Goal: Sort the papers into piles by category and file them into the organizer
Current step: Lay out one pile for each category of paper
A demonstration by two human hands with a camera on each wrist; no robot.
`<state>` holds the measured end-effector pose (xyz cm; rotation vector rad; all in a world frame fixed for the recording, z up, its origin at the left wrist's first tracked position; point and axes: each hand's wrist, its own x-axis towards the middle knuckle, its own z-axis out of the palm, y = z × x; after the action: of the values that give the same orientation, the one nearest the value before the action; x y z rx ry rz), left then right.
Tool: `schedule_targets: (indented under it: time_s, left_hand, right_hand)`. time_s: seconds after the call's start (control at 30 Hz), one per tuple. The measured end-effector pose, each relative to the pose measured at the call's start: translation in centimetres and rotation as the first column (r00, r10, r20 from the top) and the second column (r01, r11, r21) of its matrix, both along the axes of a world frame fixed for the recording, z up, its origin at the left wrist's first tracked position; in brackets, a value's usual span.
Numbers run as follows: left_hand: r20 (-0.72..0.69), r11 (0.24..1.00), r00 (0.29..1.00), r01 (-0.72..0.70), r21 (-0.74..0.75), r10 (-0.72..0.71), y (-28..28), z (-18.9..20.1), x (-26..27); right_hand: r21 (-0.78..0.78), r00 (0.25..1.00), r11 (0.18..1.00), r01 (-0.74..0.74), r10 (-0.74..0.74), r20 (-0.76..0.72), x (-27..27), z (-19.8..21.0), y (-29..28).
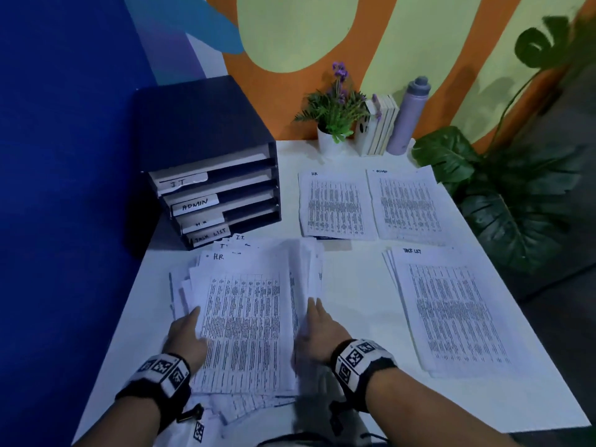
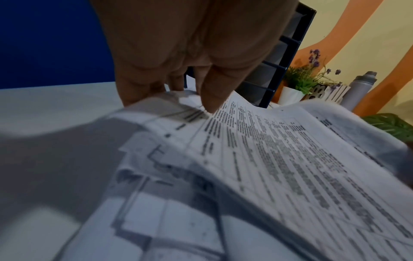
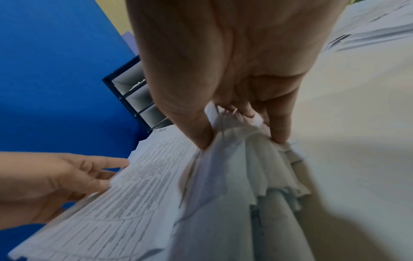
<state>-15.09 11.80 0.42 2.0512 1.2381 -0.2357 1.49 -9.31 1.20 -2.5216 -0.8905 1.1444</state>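
A loose stack of printed sheets [image 1: 245, 317] lies on the white table [image 1: 354, 285] in front of me, its top sheet marked "H.R.". My left hand [image 1: 193, 317] holds the stack's left edge, thumb on top [image 2: 212, 98] and fingers below. My right hand [image 3: 241, 134] pinches a fanned bundle of sheets [image 3: 257, 167] at the stack's right edge and holds it raised. The dark blue organizer [image 1: 209, 175] stands at the back left, with slots labelled IT, ADMIN, H.R and TASK LIST. Sorted piles lie to the right: H.R. [image 1: 335, 204], ADMIN [image 1: 406, 201] and TASK LIST [image 1: 451, 311].
Against the back wall stand a small potted plant [image 1: 335, 124], a few upright books [image 1: 380, 127] and a lilac bottle [image 1: 408, 117]. A big leafy plant [image 1: 503, 201] overhangs the table's right edge. A blue wall runs along the left side.
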Motion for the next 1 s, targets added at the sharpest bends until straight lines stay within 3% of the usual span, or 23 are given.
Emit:
schedule_targets:
  time_s: [0.1, 0.17, 0.3, 0.4, 0.5, 0.57, 0.63, 0.7, 0.8, 0.9, 1.0]
  left_hand:
    - [-0.072, 0.994, 0.997, 0.034, 0.108, -0.026, 0.6, -0.4, -1.4]
    - [-0.195, 0.971, 0.97, 0.177, 0.16, -0.145, 0.5, -0.4, -2.1]
    - [-0.363, 0.906, 0.865, 0.409, 0.113, -0.345, -0.4, -0.4, -2.0]
    - [-0.353, 0.864, 0.838, 0.486, 0.135, -0.416, -1.6, -0.7, -1.1]
    - [-0.302, 0.835, 0.827, 0.531, 0.144, -0.473, -2.6, -1.0, -0.3]
    - [-0.279, 0.803, 0.797, 0.583, 0.124, -0.536, -3.1, -1.2, 0.1]
    - [-0.263, 0.774, 0.769, 0.624, 0.112, -0.582, -3.3, -1.3, 0.4]
    - [-0.25, 0.789, 0.785, 0.604, 0.112, -0.566, -3.2, -1.3, 0.7]
    - [-0.197, 0.884, 0.898, 0.429, 0.188, -0.394, -2.5, -1.2, 1.3]
    - [-0.155, 0.936, 0.96, 0.266, 0.23, -0.235, -1.7, -1.1, 1.6]
    - [-0.074, 0.973, 0.98, 0.192, 0.13, -0.184, -1.8, -1.2, 2.3]
  right_hand:
    - [0.017, 1.0, 1.0, 0.01, -0.01, 0.004, -0.6, -0.2, 0.2]
    - [0.055, 0.999, 0.997, 0.045, -0.044, -0.015, -0.6, 0.4, 0.0]
    - [0.145, 0.977, 0.967, 0.21, -0.212, -0.006, -0.5, 1.6, -0.4]
    - [0.201, 0.929, 0.908, 0.367, -0.369, -0.028, 0.1, 2.1, 0.1]
    - [0.301, 0.833, 0.778, 0.552, -0.527, -0.165, 0.4, 3.5, -0.1]
    - [0.301, 0.826, 0.77, 0.563, -0.531, -0.189, 0.5, 4.3, -0.6]
    - [0.274, 0.86, 0.815, 0.511, -0.477, -0.182, 0.8, 4.4, -1.3]
    - [0.223, 0.901, 0.874, 0.432, -0.41, -0.138, 1.2, 3.8, -1.9]
    - [0.145, 0.941, 0.933, 0.33, -0.337, 0.025, 1.9, 2.5, -3.0]
    - [0.158, 0.921, 0.918, 0.364, -0.381, 0.087, 2.0, 2.2, -3.5]
    - [0.183, 0.905, 0.901, 0.393, -0.414, 0.097, 2.0, 1.9, -3.1]
